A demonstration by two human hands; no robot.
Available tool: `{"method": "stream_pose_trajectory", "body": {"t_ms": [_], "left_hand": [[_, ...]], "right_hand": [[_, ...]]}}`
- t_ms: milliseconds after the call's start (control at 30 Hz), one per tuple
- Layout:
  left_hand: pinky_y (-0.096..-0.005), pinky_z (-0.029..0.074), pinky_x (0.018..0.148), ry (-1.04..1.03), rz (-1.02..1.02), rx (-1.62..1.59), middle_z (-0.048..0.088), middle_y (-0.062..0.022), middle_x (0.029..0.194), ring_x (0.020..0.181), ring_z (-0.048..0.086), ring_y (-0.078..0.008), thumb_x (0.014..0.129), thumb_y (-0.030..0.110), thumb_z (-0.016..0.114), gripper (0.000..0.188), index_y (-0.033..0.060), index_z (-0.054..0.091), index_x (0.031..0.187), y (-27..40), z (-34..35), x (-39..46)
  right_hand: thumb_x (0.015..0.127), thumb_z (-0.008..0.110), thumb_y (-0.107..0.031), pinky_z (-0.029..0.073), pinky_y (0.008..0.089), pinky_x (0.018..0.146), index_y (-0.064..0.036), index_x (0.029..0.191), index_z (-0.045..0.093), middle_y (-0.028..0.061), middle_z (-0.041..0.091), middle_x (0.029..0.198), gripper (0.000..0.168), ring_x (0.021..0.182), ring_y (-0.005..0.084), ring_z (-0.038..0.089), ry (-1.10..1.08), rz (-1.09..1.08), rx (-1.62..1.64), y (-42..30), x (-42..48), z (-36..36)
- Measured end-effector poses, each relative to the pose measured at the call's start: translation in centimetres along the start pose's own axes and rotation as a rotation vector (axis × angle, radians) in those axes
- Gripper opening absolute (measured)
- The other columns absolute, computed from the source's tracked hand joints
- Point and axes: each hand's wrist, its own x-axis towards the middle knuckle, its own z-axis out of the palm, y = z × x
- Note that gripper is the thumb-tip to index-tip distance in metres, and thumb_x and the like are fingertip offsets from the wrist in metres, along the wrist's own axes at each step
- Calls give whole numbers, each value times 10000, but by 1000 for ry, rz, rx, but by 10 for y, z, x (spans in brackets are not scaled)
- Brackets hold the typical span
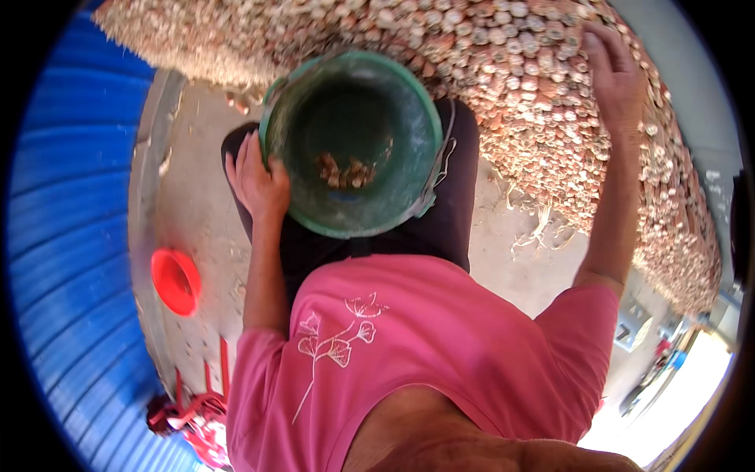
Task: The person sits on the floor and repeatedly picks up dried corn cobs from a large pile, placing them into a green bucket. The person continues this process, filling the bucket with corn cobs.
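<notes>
A green plastic bucket (354,212) with a wire handle lies tilted across my knees, its mouth facing me. Inside it are several small brownish pieces (348,173), too small to name surely. My left hand (262,183) grips the bucket's rim and side at the left. At the upper right, my right hand (616,82) is raised at a big stack of garlic bulbs (519,47), fingertips at or just above the bulbs. Whether a bulb is between its fingers cannot be told.
A red plastic basin (177,282) stands on the concrete floor (206,218) at the left, near a blue corrugated metal wall (76,224). Red chair legs and pink cloth (206,419) are at the lower left. Dry roots or stalks (541,227) lie beside the stack.
</notes>
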Motion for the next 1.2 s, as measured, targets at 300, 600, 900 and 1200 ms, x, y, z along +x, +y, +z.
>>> {"method": "stream_pose_trajectory", "body": {"t_ms": [300,600,900,1200], "left_hand": [[-485,255,1209,-17,-79,-23,632,-156,1351,1309,562,-269,868,121,630,505,47,595,1366,-3,-2,-9],[-506,274,1193,11,-91,-89,659,-165,1296,1278,585,-284,847,100,640,483,29,618,1324,0,-8,-7],[-516,272,1192,-22,-109,-111,667,-157,1284,1290,578,-273,837,88,626,493,21,611,1325,0,-10,-8],[-511,273,1194,-38,-82,-96,660,-162,1296,1288,579,-280,844,93,625,491,21,605,1329,8,-7,1]], "right_hand": [[893,634,-211,544,438,830,-64,1053,741,158,739,987,242,934,345,700,-1084,-269,357,-145,-108,267],[827,746,-430,567,431,857,-88,1040,773,175,740,1063,404,984,330,714,-1301,323,-5,-95,-221,414],[889,692,-441,553,403,569,-102,921,752,74,691,669,346,573,215,658,-1447,530,169,-100,-240,404],[885,686,-347,528,366,589,-102,958,682,44,674,861,256,666,159,591,-1817,700,303,-72,-243,413]]}}
